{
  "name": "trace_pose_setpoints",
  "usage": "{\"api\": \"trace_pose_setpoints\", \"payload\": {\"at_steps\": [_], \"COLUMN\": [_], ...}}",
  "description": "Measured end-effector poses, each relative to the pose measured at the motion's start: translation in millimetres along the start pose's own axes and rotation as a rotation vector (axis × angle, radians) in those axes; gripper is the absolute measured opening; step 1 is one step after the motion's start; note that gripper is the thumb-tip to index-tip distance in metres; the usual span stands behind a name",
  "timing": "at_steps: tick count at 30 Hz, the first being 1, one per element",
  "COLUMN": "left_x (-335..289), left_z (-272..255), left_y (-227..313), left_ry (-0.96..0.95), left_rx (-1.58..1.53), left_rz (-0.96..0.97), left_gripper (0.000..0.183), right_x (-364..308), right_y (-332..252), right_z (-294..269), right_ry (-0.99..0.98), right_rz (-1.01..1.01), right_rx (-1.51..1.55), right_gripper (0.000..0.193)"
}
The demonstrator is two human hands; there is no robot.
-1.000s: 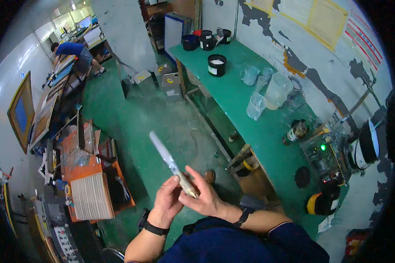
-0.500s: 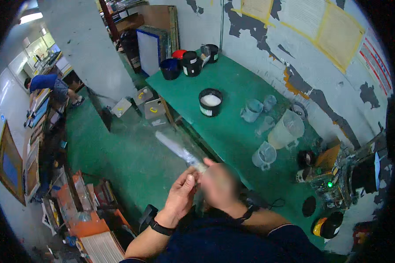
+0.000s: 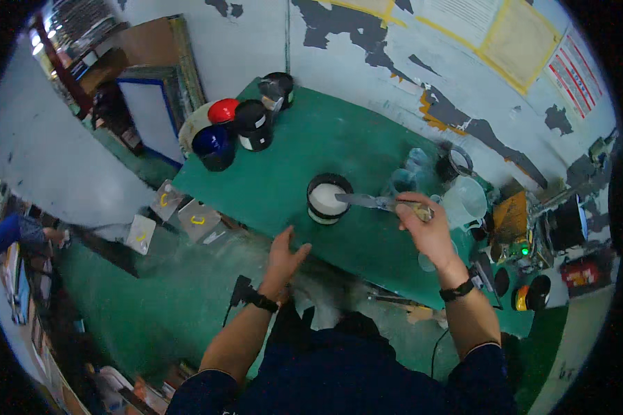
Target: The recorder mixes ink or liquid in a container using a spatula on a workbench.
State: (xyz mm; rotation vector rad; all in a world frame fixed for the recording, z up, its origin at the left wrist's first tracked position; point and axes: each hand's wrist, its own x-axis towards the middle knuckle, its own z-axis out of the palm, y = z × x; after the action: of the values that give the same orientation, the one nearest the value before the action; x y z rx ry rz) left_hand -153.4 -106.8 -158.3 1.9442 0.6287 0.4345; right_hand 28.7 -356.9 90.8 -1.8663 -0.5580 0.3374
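My right hand (image 3: 428, 236) is closed around the handle of a long flat spatula (image 3: 370, 201). Its blade points left, and the tip reaches over the rim of a small black tub (image 3: 323, 216) on the green table (image 3: 367, 142). White paste (image 3: 327, 198) fills the inside of the tub; whether the blade touches it I cannot tell. Just in front of the tub, by the table's near edge, my left hand (image 3: 282, 263) is open, fingers apart, holding nothing.
Clear plastic jugs (image 3: 466, 200) and bluish cups (image 3: 403, 181) stand right of the tub. Black tubs (image 3: 254, 131), a dark blue tub (image 3: 213, 153) and a red lid (image 3: 223, 111) crowd the table's far left. A person (image 3: 10, 238) bends at the far left.
My hands were together on the spatula away from the table; now they are apart. The left has let go, and the right has carried the spatula over to the tub. My view has turned.
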Motion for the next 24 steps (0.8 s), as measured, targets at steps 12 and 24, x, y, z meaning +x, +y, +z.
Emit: {"api": "trace_pose_setpoints", "payload": {"at_steps": [12, 24], "left_x": [76.2, 100.0], "left_z": [40.7, 67.9], "left_y": [28.0, 28.3], "left_ry": [-0.049, 0.066], "left_rx": [0.083, -0.169], "left_rz": [0.136, 0.178], "left_gripper": [0.118, 0.123], "right_x": [98.4, 160.3], "right_y": [7.9, 35.0], "right_z": [43.3, 44.2], "right_ry": [-0.248, -0.555], "right_rz": [-0.262, -0.469], "right_rx": [-0.452, -0.563], "right_gripper": [0.034, 0.029]}}
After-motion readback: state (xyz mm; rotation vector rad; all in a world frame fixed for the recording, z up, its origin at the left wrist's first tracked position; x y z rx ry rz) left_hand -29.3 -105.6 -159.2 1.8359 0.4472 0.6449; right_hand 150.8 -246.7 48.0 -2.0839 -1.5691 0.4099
